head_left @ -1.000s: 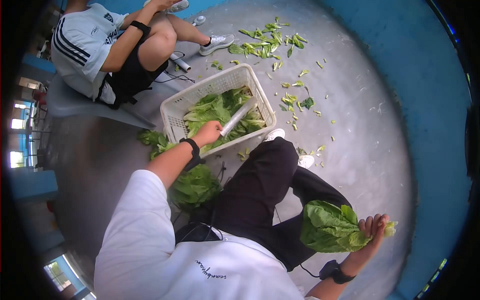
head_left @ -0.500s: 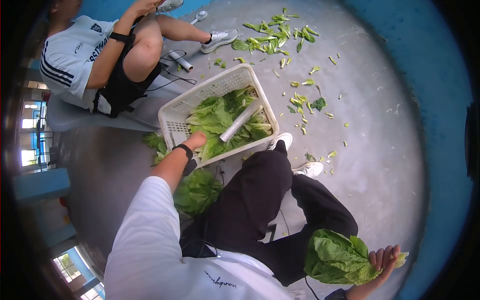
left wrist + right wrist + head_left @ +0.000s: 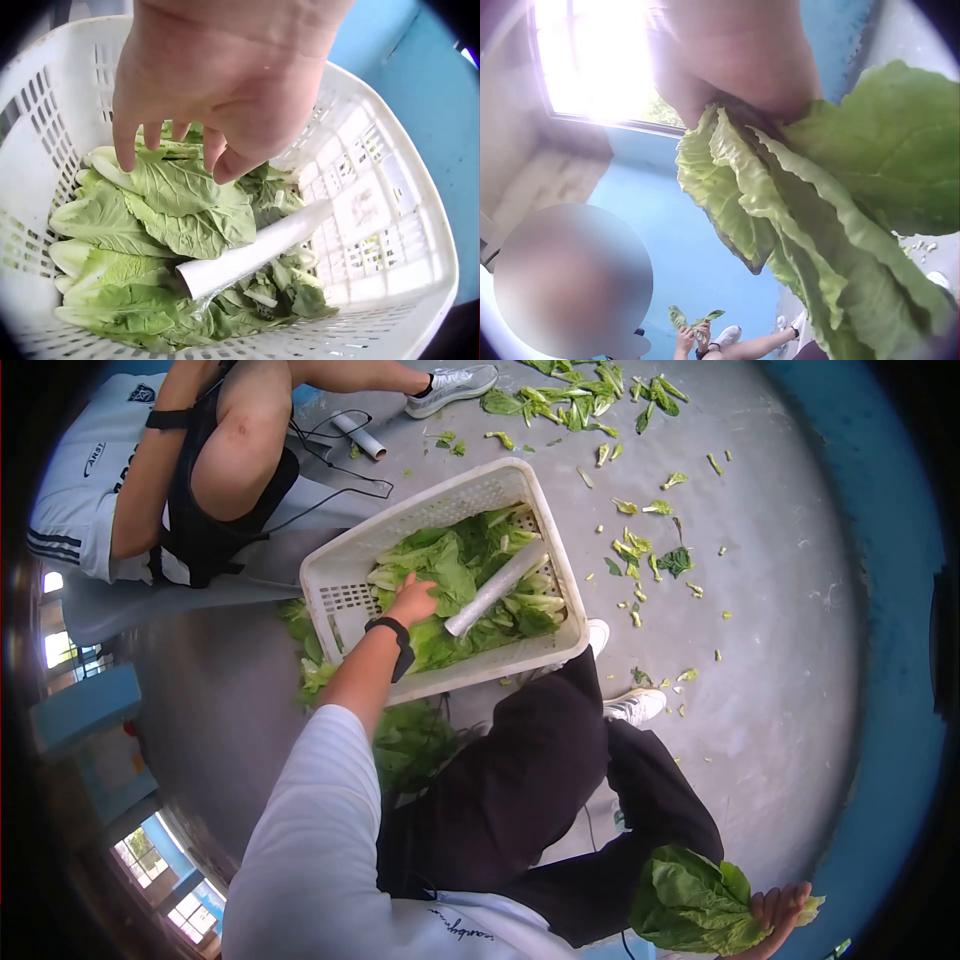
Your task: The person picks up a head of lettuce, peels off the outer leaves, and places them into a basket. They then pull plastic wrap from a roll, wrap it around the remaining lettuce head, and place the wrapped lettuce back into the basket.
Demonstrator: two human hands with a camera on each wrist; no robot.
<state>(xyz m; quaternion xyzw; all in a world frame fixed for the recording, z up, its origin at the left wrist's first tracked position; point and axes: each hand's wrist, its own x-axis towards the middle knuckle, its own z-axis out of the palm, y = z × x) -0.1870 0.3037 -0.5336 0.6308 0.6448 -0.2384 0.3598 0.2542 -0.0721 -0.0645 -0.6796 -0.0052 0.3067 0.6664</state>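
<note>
Over a white perforated basket my left hand reaches in, fingers spread downward above leafy lettuce. In the left wrist view the hand hangs over lettuce leaves, apparently holding nothing; whether the fingertips touch leaves cannot be told. A white roll lies across the leaves beside it. My right hand, at the lower right, grips a lettuce head near its pale stem end. Its leaves fan out from the hand in the right wrist view.
Another lettuce lies on the floor below the basket. Leaf scraps are scattered to its right. A seated person is at the upper left, with cables and a tube nearby. A blue wall curves along the right.
My left hand has let go of the white roll, which lies on the leaves, and has moved over the lettuce. The right hand, still gripping its lettuce, appears lower in the head view.
</note>
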